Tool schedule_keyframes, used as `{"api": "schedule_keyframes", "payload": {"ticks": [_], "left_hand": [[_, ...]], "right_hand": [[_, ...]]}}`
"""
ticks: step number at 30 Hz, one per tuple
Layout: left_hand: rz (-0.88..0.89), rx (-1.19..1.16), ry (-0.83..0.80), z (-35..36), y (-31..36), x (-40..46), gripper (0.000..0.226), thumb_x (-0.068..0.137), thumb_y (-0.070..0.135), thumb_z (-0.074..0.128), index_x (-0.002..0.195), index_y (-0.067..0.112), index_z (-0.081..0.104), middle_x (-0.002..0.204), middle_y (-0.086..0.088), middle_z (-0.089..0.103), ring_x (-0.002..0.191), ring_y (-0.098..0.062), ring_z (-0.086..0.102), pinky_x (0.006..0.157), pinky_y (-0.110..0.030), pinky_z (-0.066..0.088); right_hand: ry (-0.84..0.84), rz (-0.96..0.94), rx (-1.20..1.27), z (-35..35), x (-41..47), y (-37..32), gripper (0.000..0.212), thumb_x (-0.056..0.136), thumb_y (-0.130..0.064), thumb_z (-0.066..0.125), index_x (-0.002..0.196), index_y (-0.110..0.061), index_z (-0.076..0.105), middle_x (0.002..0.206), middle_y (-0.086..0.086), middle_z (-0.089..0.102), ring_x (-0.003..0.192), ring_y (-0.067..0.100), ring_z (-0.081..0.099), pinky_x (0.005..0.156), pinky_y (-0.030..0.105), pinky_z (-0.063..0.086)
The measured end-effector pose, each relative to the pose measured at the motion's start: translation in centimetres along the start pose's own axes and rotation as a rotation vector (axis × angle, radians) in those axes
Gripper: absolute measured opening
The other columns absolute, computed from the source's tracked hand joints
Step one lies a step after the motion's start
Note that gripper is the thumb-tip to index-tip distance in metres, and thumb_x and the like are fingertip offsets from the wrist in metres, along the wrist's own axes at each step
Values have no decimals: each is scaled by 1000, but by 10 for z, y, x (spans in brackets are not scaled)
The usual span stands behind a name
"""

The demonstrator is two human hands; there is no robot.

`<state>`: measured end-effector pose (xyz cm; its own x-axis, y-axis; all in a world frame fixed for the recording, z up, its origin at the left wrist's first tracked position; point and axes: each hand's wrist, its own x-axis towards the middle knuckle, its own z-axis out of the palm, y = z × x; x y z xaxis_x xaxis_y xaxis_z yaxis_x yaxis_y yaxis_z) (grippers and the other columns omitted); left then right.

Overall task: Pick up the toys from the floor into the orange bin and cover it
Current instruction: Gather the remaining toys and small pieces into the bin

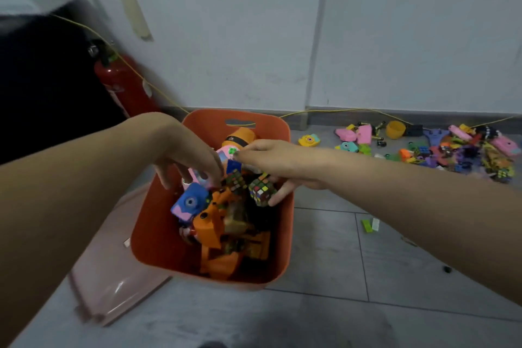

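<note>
Pink lid (pixel 113 271) is lying on the floor (pixel 339 305) nearest the camera, tucked partly under the left side of the orange bin (pixel 158 240); looking like thin stiff plastic, light, best taken by its long edges when covering. Bin is sitting open, already holding a heap: blue toy camera (pixel 188 202), orange pieces, puzzle cubes. Both hands are working over it. Left hand (pixel 189 154) is reaching down into the heap, fingers curled among the toys near the pink piece; can't tell if it's actually gripping anything. Right hand (pixel 272 162) is cradling a puzzle cube (pixel 262 189) from below with spread fingers, just inside the right rim, looking close to release. Cube is hard, light, smooth-faced; it's fine to drop it a short way. Two green bricks (pixel 370 225) are lying loose on the tiles right of the bin. Further back, the main toy pile (pixel 452 150) is waiting along the wall, well apart from the bin: small rigid plastic, easy to scoop by handfuls.
</note>
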<state>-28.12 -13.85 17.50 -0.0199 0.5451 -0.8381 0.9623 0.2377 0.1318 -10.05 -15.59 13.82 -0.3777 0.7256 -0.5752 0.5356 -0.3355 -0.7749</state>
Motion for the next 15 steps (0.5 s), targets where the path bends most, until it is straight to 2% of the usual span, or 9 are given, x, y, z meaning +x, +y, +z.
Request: {"api": "schedule_keyframes", "payload": {"ticks": [3, 5, 7, 8, 11, 13, 15], "left_hand": [[74, -21, 81, -9, 3, 5, 32, 91, 24, 63, 123, 25, 59, 123, 3, 59, 112, -19, 59, 88, -41, 54], [158, -24, 210, -16, 14, 12, 18, 94, 19, 56, 111, 19, 63, 112, -2, 66, 101, -18, 65, 85, -40, 56], [262, -10, 365, -21, 30, 19, 16, 93, 16, 52, 103, 14, 64, 101, -8, 70, 88, -20, 69, 81, -38, 59], [314, -5, 439, -21, 41, 21, 17, 92, 16, 52, 102, 12, 64, 97, -10, 71, 84, -23, 69, 79, -39, 59], [456, 33, 574, -13, 82, 26, 21, 91, 20, 53, 109, 14, 62, 104, -6, 67, 93, -27, 66, 81, -39, 57], [539, 85, 622, 1, 114, 31, 23, 91, 23, 55, 112, 16, 62, 112, -3, 63, 103, -25, 60, 81, -29, 49], [608, 126, 638, 17, 145, 40, 24, 91, 25, 56, 112, 17, 62, 116, -2, 64, 108, -24, 57, 82, -26, 43]], "right_hand": [[81, 5, -5, -12, -3, -9, 52, 92, -56, 53, 134, -24, 53, 132, 5, 48, 109, 37, 60, 65, 48, 63], [166, -28, -33, -24, -2, -11, 52, 95, -54, 48, 135, -21, 51, 124, 6, 51, 97, 34, 66, 58, 43, 62], [270, -67, -101, -38, -2, -6, 47, 97, -52, 44, 128, -17, 55, 113, 8, 55, 83, 28, 67, 53, 39, 61], [318, -78, -127, -47, -2, -1, 44, 98, -51, 43, 122, -17, 57, 106, 9, 56, 76, 25, 65, 55, 41, 62], [440, -29, -165, -82, -5, 27, 35, 99, -46, 39, 112, -18, 58, 96, 10, 57, 70, 24, 63, 67, 48, 62], [505, 32, -209, -109, -8, 52, 39, 100, -44, 36, 111, -13, 58, 96, 12, 58, 71, 25, 64, 66, 43, 62], [544, 99, -289, -133, -14, 79, 40, 101, -44, 34, 107, -11, 57, 94, 15, 61, 75, 27, 65, 65, 39, 61]]}}
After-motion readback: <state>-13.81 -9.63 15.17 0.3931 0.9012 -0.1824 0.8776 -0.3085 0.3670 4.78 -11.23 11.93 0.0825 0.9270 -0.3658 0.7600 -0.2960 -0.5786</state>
